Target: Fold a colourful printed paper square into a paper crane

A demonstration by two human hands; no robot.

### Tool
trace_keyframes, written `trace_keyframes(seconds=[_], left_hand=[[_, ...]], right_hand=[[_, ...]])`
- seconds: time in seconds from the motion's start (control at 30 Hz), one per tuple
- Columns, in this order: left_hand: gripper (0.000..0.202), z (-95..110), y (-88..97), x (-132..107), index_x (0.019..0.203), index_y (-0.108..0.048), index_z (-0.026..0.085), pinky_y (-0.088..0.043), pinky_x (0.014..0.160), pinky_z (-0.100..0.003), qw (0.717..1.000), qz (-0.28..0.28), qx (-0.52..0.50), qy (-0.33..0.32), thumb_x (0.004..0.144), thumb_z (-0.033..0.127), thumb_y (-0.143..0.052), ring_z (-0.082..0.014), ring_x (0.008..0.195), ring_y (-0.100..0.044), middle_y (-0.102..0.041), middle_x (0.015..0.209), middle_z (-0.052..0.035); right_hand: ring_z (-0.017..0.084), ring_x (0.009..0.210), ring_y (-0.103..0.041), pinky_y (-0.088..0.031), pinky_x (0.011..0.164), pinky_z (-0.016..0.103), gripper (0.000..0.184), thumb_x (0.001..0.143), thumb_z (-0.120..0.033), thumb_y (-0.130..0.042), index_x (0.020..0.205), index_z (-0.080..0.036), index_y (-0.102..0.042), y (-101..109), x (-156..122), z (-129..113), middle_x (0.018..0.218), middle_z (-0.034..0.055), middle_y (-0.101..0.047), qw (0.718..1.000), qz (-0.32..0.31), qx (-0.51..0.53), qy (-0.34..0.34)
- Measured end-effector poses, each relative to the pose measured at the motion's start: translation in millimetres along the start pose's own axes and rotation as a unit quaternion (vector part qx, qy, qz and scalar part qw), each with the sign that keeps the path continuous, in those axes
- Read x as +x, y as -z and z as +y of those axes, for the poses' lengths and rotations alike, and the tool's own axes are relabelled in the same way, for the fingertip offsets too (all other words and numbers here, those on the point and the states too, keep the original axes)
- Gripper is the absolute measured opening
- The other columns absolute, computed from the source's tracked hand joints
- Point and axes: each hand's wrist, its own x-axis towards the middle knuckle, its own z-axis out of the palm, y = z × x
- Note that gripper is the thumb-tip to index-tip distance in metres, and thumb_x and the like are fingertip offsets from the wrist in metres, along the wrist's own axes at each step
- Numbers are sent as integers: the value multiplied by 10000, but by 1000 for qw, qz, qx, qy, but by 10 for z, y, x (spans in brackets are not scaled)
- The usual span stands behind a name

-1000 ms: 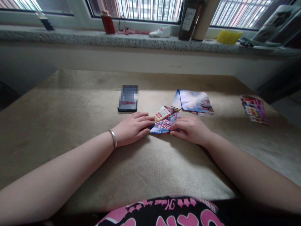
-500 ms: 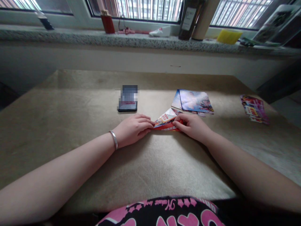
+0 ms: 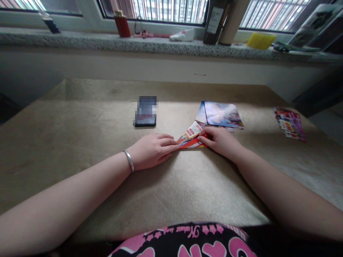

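Observation:
A printed paper (image 3: 190,138), folded to a narrow point at its left end, lies on the table in front of me. It shows red, white and multicoloured print. My left hand (image 3: 154,150), with a silver bangle at the wrist, lies flat with its fingers stretched out, the tips pressing on the pointed end. At the other end, my right hand (image 3: 218,142) pinches the paper between thumb and curled fingers. Part of the paper is hidden under the right fingers.
Behind the paper lies a stack of glossy printed sheets (image 3: 223,115). A phone (image 3: 145,112) rests left of centre on the tan table (image 3: 80,142). Several folded colourful papers (image 3: 289,123) are at the right. Bottles, a red lighter-shaped item (image 3: 122,25) and a yellow object (image 3: 261,41) line the windowsill.
My left hand has shifted slightly right along the paper, its fingers now straighter. The paper's pointed end has moved a little to the right. My right hand keeps its pinch.

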Motion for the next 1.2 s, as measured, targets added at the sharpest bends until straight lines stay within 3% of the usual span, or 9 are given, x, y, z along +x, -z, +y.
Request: trace_keyframes(seconds=[0.37, 0.53, 0.7, 1.03, 1.2], left_hand=[[337, 10, -29, -2, 1223, -574, 148, -535, 904, -397, 1000, 1, -3, 12, 919, 202, -440, -228, 1096, -585, -646, 1139, -130], [399, 15, -15, -13, 1305, -500, 144, -550, 870, -374, 1000, 8, -3, 30, 917, 216, -439, -211, 1032, -619, -649, 1134, -138], [329, 6, -16, -3, 1198, -590, 157, -551, 872, -362, 1000, 6, -13, 19, 908, 189, -439, -208, 1046, -614, -658, 1129, -113], [339, 9, -33, 4, 1221, -572, 121, -551, 888, -370, 1000, 13, 7, -5, 927, 172, -411, -215, 1068, -603, -664, 1126, -111], [343, 10, -28, 15, 1234, -563, 128, -539, 898, -362, 1000, 10, 12, -7, 921, 192, -438, -218, 1069, -594, -655, 1144, -105]], right_hand=[[134, 551, -499, -335, 525, 242, 174, 825, -340, -573, 730, -201, -618, -35, 45, -16, 664, 10, -627, 1000, 28, 3, -3], [135, 556, -505, -333, 519, 243, 178, 824, -347, -577, 744, -198, -629, -40, 40, 25, 666, 12, -629, 999, 30, 7, -6], [136, 563, -512, -347, 524, 246, 155, 826, -324, -579, 750, -198, -627, -41, 32, 32, 658, 6, -617, 999, 37, 11, 4], [254, 870, -554, -466, 769, 390, 141, 828, -319, -588, 778, -197, -639, -23, -15, -56, 908, 98, -617, 978, 156, -105, 90], [255, 985, -541, -405, 924, 421, 187, 882, -337, -532, 873, -201, -659, -42, 4, -145, 959, 82, -671, 969, 112, -142, 166]])
